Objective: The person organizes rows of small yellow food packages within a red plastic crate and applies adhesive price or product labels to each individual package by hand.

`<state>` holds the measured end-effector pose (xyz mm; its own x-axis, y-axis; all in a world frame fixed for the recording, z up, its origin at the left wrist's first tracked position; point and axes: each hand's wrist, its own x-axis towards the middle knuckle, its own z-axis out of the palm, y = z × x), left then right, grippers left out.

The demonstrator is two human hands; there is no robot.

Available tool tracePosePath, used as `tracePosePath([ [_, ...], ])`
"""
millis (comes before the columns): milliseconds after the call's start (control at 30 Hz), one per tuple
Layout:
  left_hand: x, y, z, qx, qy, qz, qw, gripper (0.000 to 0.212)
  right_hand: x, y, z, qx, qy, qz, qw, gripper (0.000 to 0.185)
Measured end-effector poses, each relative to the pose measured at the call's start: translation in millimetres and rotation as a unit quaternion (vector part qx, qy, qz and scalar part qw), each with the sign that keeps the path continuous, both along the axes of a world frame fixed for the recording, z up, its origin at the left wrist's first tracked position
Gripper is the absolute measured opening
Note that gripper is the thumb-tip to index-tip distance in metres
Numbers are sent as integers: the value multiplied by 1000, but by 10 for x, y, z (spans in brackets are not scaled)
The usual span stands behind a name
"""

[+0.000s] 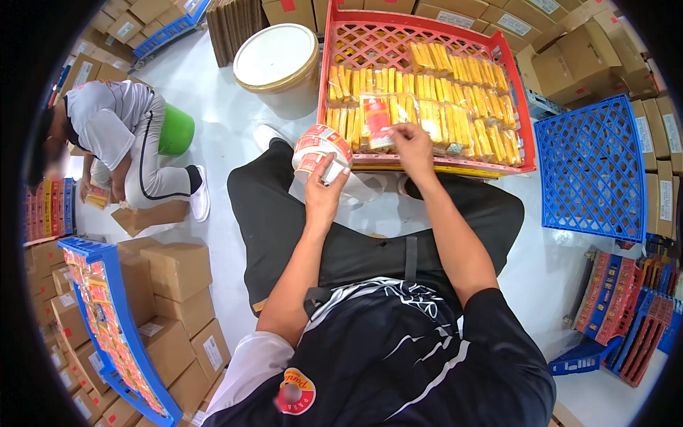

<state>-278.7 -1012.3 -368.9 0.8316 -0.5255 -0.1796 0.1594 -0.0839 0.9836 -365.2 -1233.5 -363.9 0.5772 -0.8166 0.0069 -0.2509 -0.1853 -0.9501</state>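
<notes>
My left hand [324,200] grips a roll of red-and-white printed labels [323,140] between thumb and fingers, with a loose strip of pale backing [363,189] hanging below it. My right hand [415,149] has its fingertips pinched at the right edge of a red label [376,116]. That label lies over a clear-wrapped pack on top of the others; whether it is stuck down I cannot tell. Rows of packs with yellow contents [427,115] stand in a red plastic crate [527,133] in front of my knees.
A lidded white bucket [277,56] stands left of the crate. At far left a seated co-worker [117,123] handles a yellow pack [97,197]. A blue crate [592,168] leans at right. Cartons [179,272] and a blue crate of labelled packs [120,320] are at lower left.
</notes>
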Motion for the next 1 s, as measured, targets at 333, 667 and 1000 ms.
tracePosePath([
  [333,19,-6,38,40,27,-23,999,59,-20,-672,-206,-31,138,-149,979,20],
  [667,36,7,28,54,20,-32,998,59,49,-593,-199,-25,135,-151,979,23],
  [1000,22,-10,65,45,30,-33,998,57,56,-663,-304,-16,157,-147,976,25],
])
